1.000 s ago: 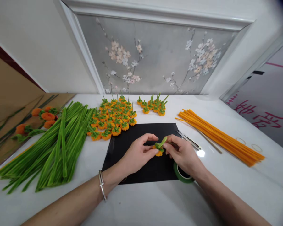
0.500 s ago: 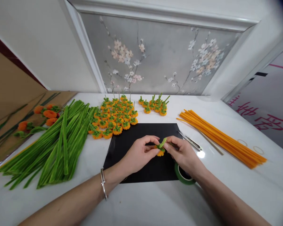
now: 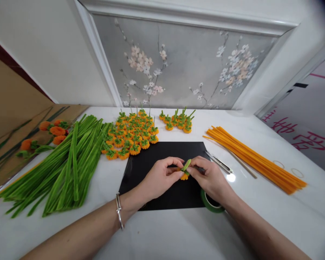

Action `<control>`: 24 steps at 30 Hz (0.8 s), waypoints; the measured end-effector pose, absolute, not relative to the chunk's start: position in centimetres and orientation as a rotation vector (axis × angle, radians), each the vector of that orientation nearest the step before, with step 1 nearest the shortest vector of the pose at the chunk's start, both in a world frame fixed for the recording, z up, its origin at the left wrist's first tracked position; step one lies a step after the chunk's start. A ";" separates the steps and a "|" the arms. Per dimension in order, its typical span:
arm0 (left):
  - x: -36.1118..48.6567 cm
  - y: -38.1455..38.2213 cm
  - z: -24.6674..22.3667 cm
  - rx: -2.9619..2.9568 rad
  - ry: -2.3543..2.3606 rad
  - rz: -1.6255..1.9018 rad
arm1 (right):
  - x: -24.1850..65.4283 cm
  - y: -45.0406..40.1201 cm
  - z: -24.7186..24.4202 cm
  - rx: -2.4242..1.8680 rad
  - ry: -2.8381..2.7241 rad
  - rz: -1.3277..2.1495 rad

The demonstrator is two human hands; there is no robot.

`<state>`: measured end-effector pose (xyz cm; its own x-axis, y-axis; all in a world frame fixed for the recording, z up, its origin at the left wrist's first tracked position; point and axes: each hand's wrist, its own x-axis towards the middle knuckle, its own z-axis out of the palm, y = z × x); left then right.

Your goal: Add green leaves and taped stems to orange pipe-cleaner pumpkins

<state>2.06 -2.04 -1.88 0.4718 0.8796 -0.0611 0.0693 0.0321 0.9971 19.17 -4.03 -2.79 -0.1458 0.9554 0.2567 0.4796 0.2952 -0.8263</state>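
Over the black mat [image 3: 162,198], a small orange pipe-cleaner pumpkin [image 3: 184,177] with a green top is held between both hands. My left hand [image 3: 162,177] pinches its left side with thumb and fingers. My right hand [image 3: 209,178] is closed at the green pipe-cleaner stem [image 3: 186,165], which sticks up from the pumpkin. Its fingertips partly hide the stem's base. Below my right hand lies a roll of green tape [image 3: 211,206], partly covered by the wrist. A pair of metal snips [image 3: 219,162] rests just right of the mat.
Green pipe cleaners [image 3: 70,166] are heaped at the left. Many finished-looking orange pumpkins [image 3: 132,135] stand behind the mat, with a smaller group [image 3: 180,122] near the wall. Orange pipe cleaners [image 3: 257,159] lie at the right. Orange flowers [image 3: 57,130] sit on cardboard at far left.
The green stem has been bent slightly lower and leftward by my right fingers. Both hands otherwise stay in nearly the same place on the pumpkin.
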 end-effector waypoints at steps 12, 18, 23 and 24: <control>2.1 -2.0 -2.3 1.346 0.911 0.812 | 19.2 -4.1 -2.3 -1.329 -1.720 0.857; 2.3 -2.1 -2.4 1.345 0.864 0.774 | 19.3 -4.1 -2.5 -1.330 -1.632 0.896; 2.3 -2.1 -2.6 1.323 0.855 0.784 | 19.3 -4.2 -2.7 -1.354 -1.730 0.853; 2.3 -2.1 -2.6 1.327 0.860 0.778 | 19.3 -4.2 -2.7 -1.367 -1.744 0.838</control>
